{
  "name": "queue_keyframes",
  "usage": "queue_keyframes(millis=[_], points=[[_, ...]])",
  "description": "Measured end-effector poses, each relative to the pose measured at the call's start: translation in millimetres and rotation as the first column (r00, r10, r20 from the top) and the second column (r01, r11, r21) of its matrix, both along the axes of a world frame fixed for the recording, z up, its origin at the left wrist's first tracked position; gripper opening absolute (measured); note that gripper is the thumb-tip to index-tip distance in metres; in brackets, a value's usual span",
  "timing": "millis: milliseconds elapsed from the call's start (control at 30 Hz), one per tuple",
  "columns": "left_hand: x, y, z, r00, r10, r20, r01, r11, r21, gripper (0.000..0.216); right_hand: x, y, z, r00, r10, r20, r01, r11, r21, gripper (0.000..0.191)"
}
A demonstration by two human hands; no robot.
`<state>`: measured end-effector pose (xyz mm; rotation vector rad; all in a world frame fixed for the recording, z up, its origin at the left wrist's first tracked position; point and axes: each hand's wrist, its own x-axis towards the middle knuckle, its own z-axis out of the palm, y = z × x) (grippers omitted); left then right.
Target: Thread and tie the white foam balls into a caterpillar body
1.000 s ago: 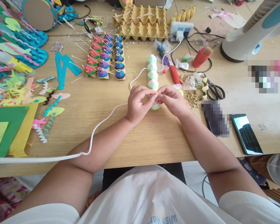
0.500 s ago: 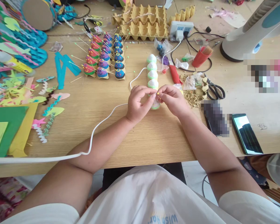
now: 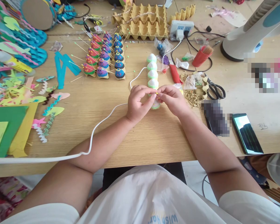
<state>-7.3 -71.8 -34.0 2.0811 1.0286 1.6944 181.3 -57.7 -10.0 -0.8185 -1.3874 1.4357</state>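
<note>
on the table (image 3: 140, 146), a white-and-green strip of humps (image 3: 152, 74) stands with its long axis running from the near edge toward the far edge, almost square to the near edge. its nearest hump shows just below the fingertips; the part beside it is mostly covered by them, and the other humps run away toward the far edge.

the left hand (image 3: 141, 101) comes in from the left of the strip, its thumb and forefinger reaching across above it. the right hand (image 3: 172, 101) comes in from the right, tips meeting the left ones over the strip's near portion. neither is plainly nearer, though the left fingers cross more of its width.

a small yellow piece (image 3: 156, 93) sits where the tips meet, directly above the strip. the right grip looks closed in a pinch on it; i cannot tell whether the left grip also holds it or only touches. whether the piece touches the strip is hidden too.

a white cable (image 3: 110, 113) passes left of the left hand, toward the near edge. shredded bits (image 3: 192, 99) and black scissors (image 3: 216, 91) lie beyond the right hand, toward the table's right side.
</note>
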Motion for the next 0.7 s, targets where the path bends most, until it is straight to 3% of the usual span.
queue_keyframes(millis=[133,267,700], points=[[0.9,1.5,-1.1,0.999,-0.006,0.032,0.006,1.000,0.028,0.013,-0.2,-0.1,0.6,1.000,0.001,0.003,-0.001,1.000,0.005,0.049],[1.6,2.1,-3.1,0.997,-0.003,0.072,0.005,1.000,-0.024,0.016,0.4,-0.7,1.0,1.000,-0.005,0.012,0.004,1.000,0.016,0.047],[1.2,3.2,-3.5,0.998,-0.024,0.053,0.024,1.000,-0.001,0.011,-1.1,-1.2,4.0,0.999,-0.010,0.043,0.010,1.000,0.005,0.050]])
